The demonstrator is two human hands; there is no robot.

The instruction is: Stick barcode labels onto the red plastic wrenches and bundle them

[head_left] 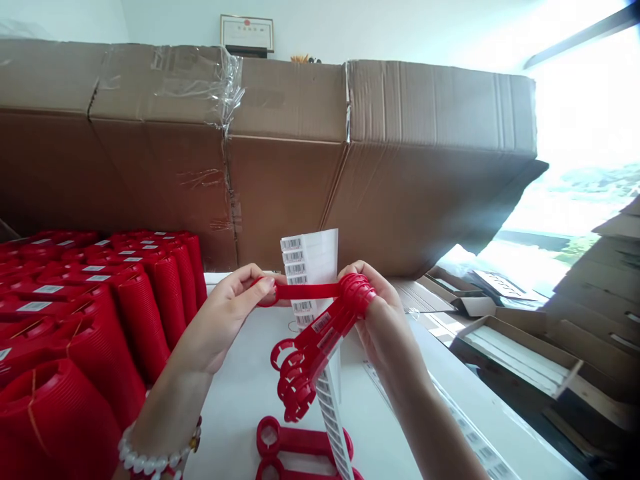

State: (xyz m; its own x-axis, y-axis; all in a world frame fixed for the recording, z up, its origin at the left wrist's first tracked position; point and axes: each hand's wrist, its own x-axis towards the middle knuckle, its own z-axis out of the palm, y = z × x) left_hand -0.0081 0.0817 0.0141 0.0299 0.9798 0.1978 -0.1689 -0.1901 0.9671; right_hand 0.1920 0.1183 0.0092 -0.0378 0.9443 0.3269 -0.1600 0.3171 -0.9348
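Observation:
My left hand pinches the ring end of one red plastic piece, which stretches level toward the right. My right hand is closed round the upper ends of several red pieces; their open ring ends fan out downward to the left, and white barcode labels show on some. Behind them stands a sheet of barcode labels, partly hidden by the hands and the pieces. More red pieces lie on the white table at the bottom, with a strip of label backing hanging over them.
Stacked bundles of red pieces fill the left side, many with labels on top. Large cardboard boxes span the back. Open cartons stand at the right, and another label strip lies along the table's right side.

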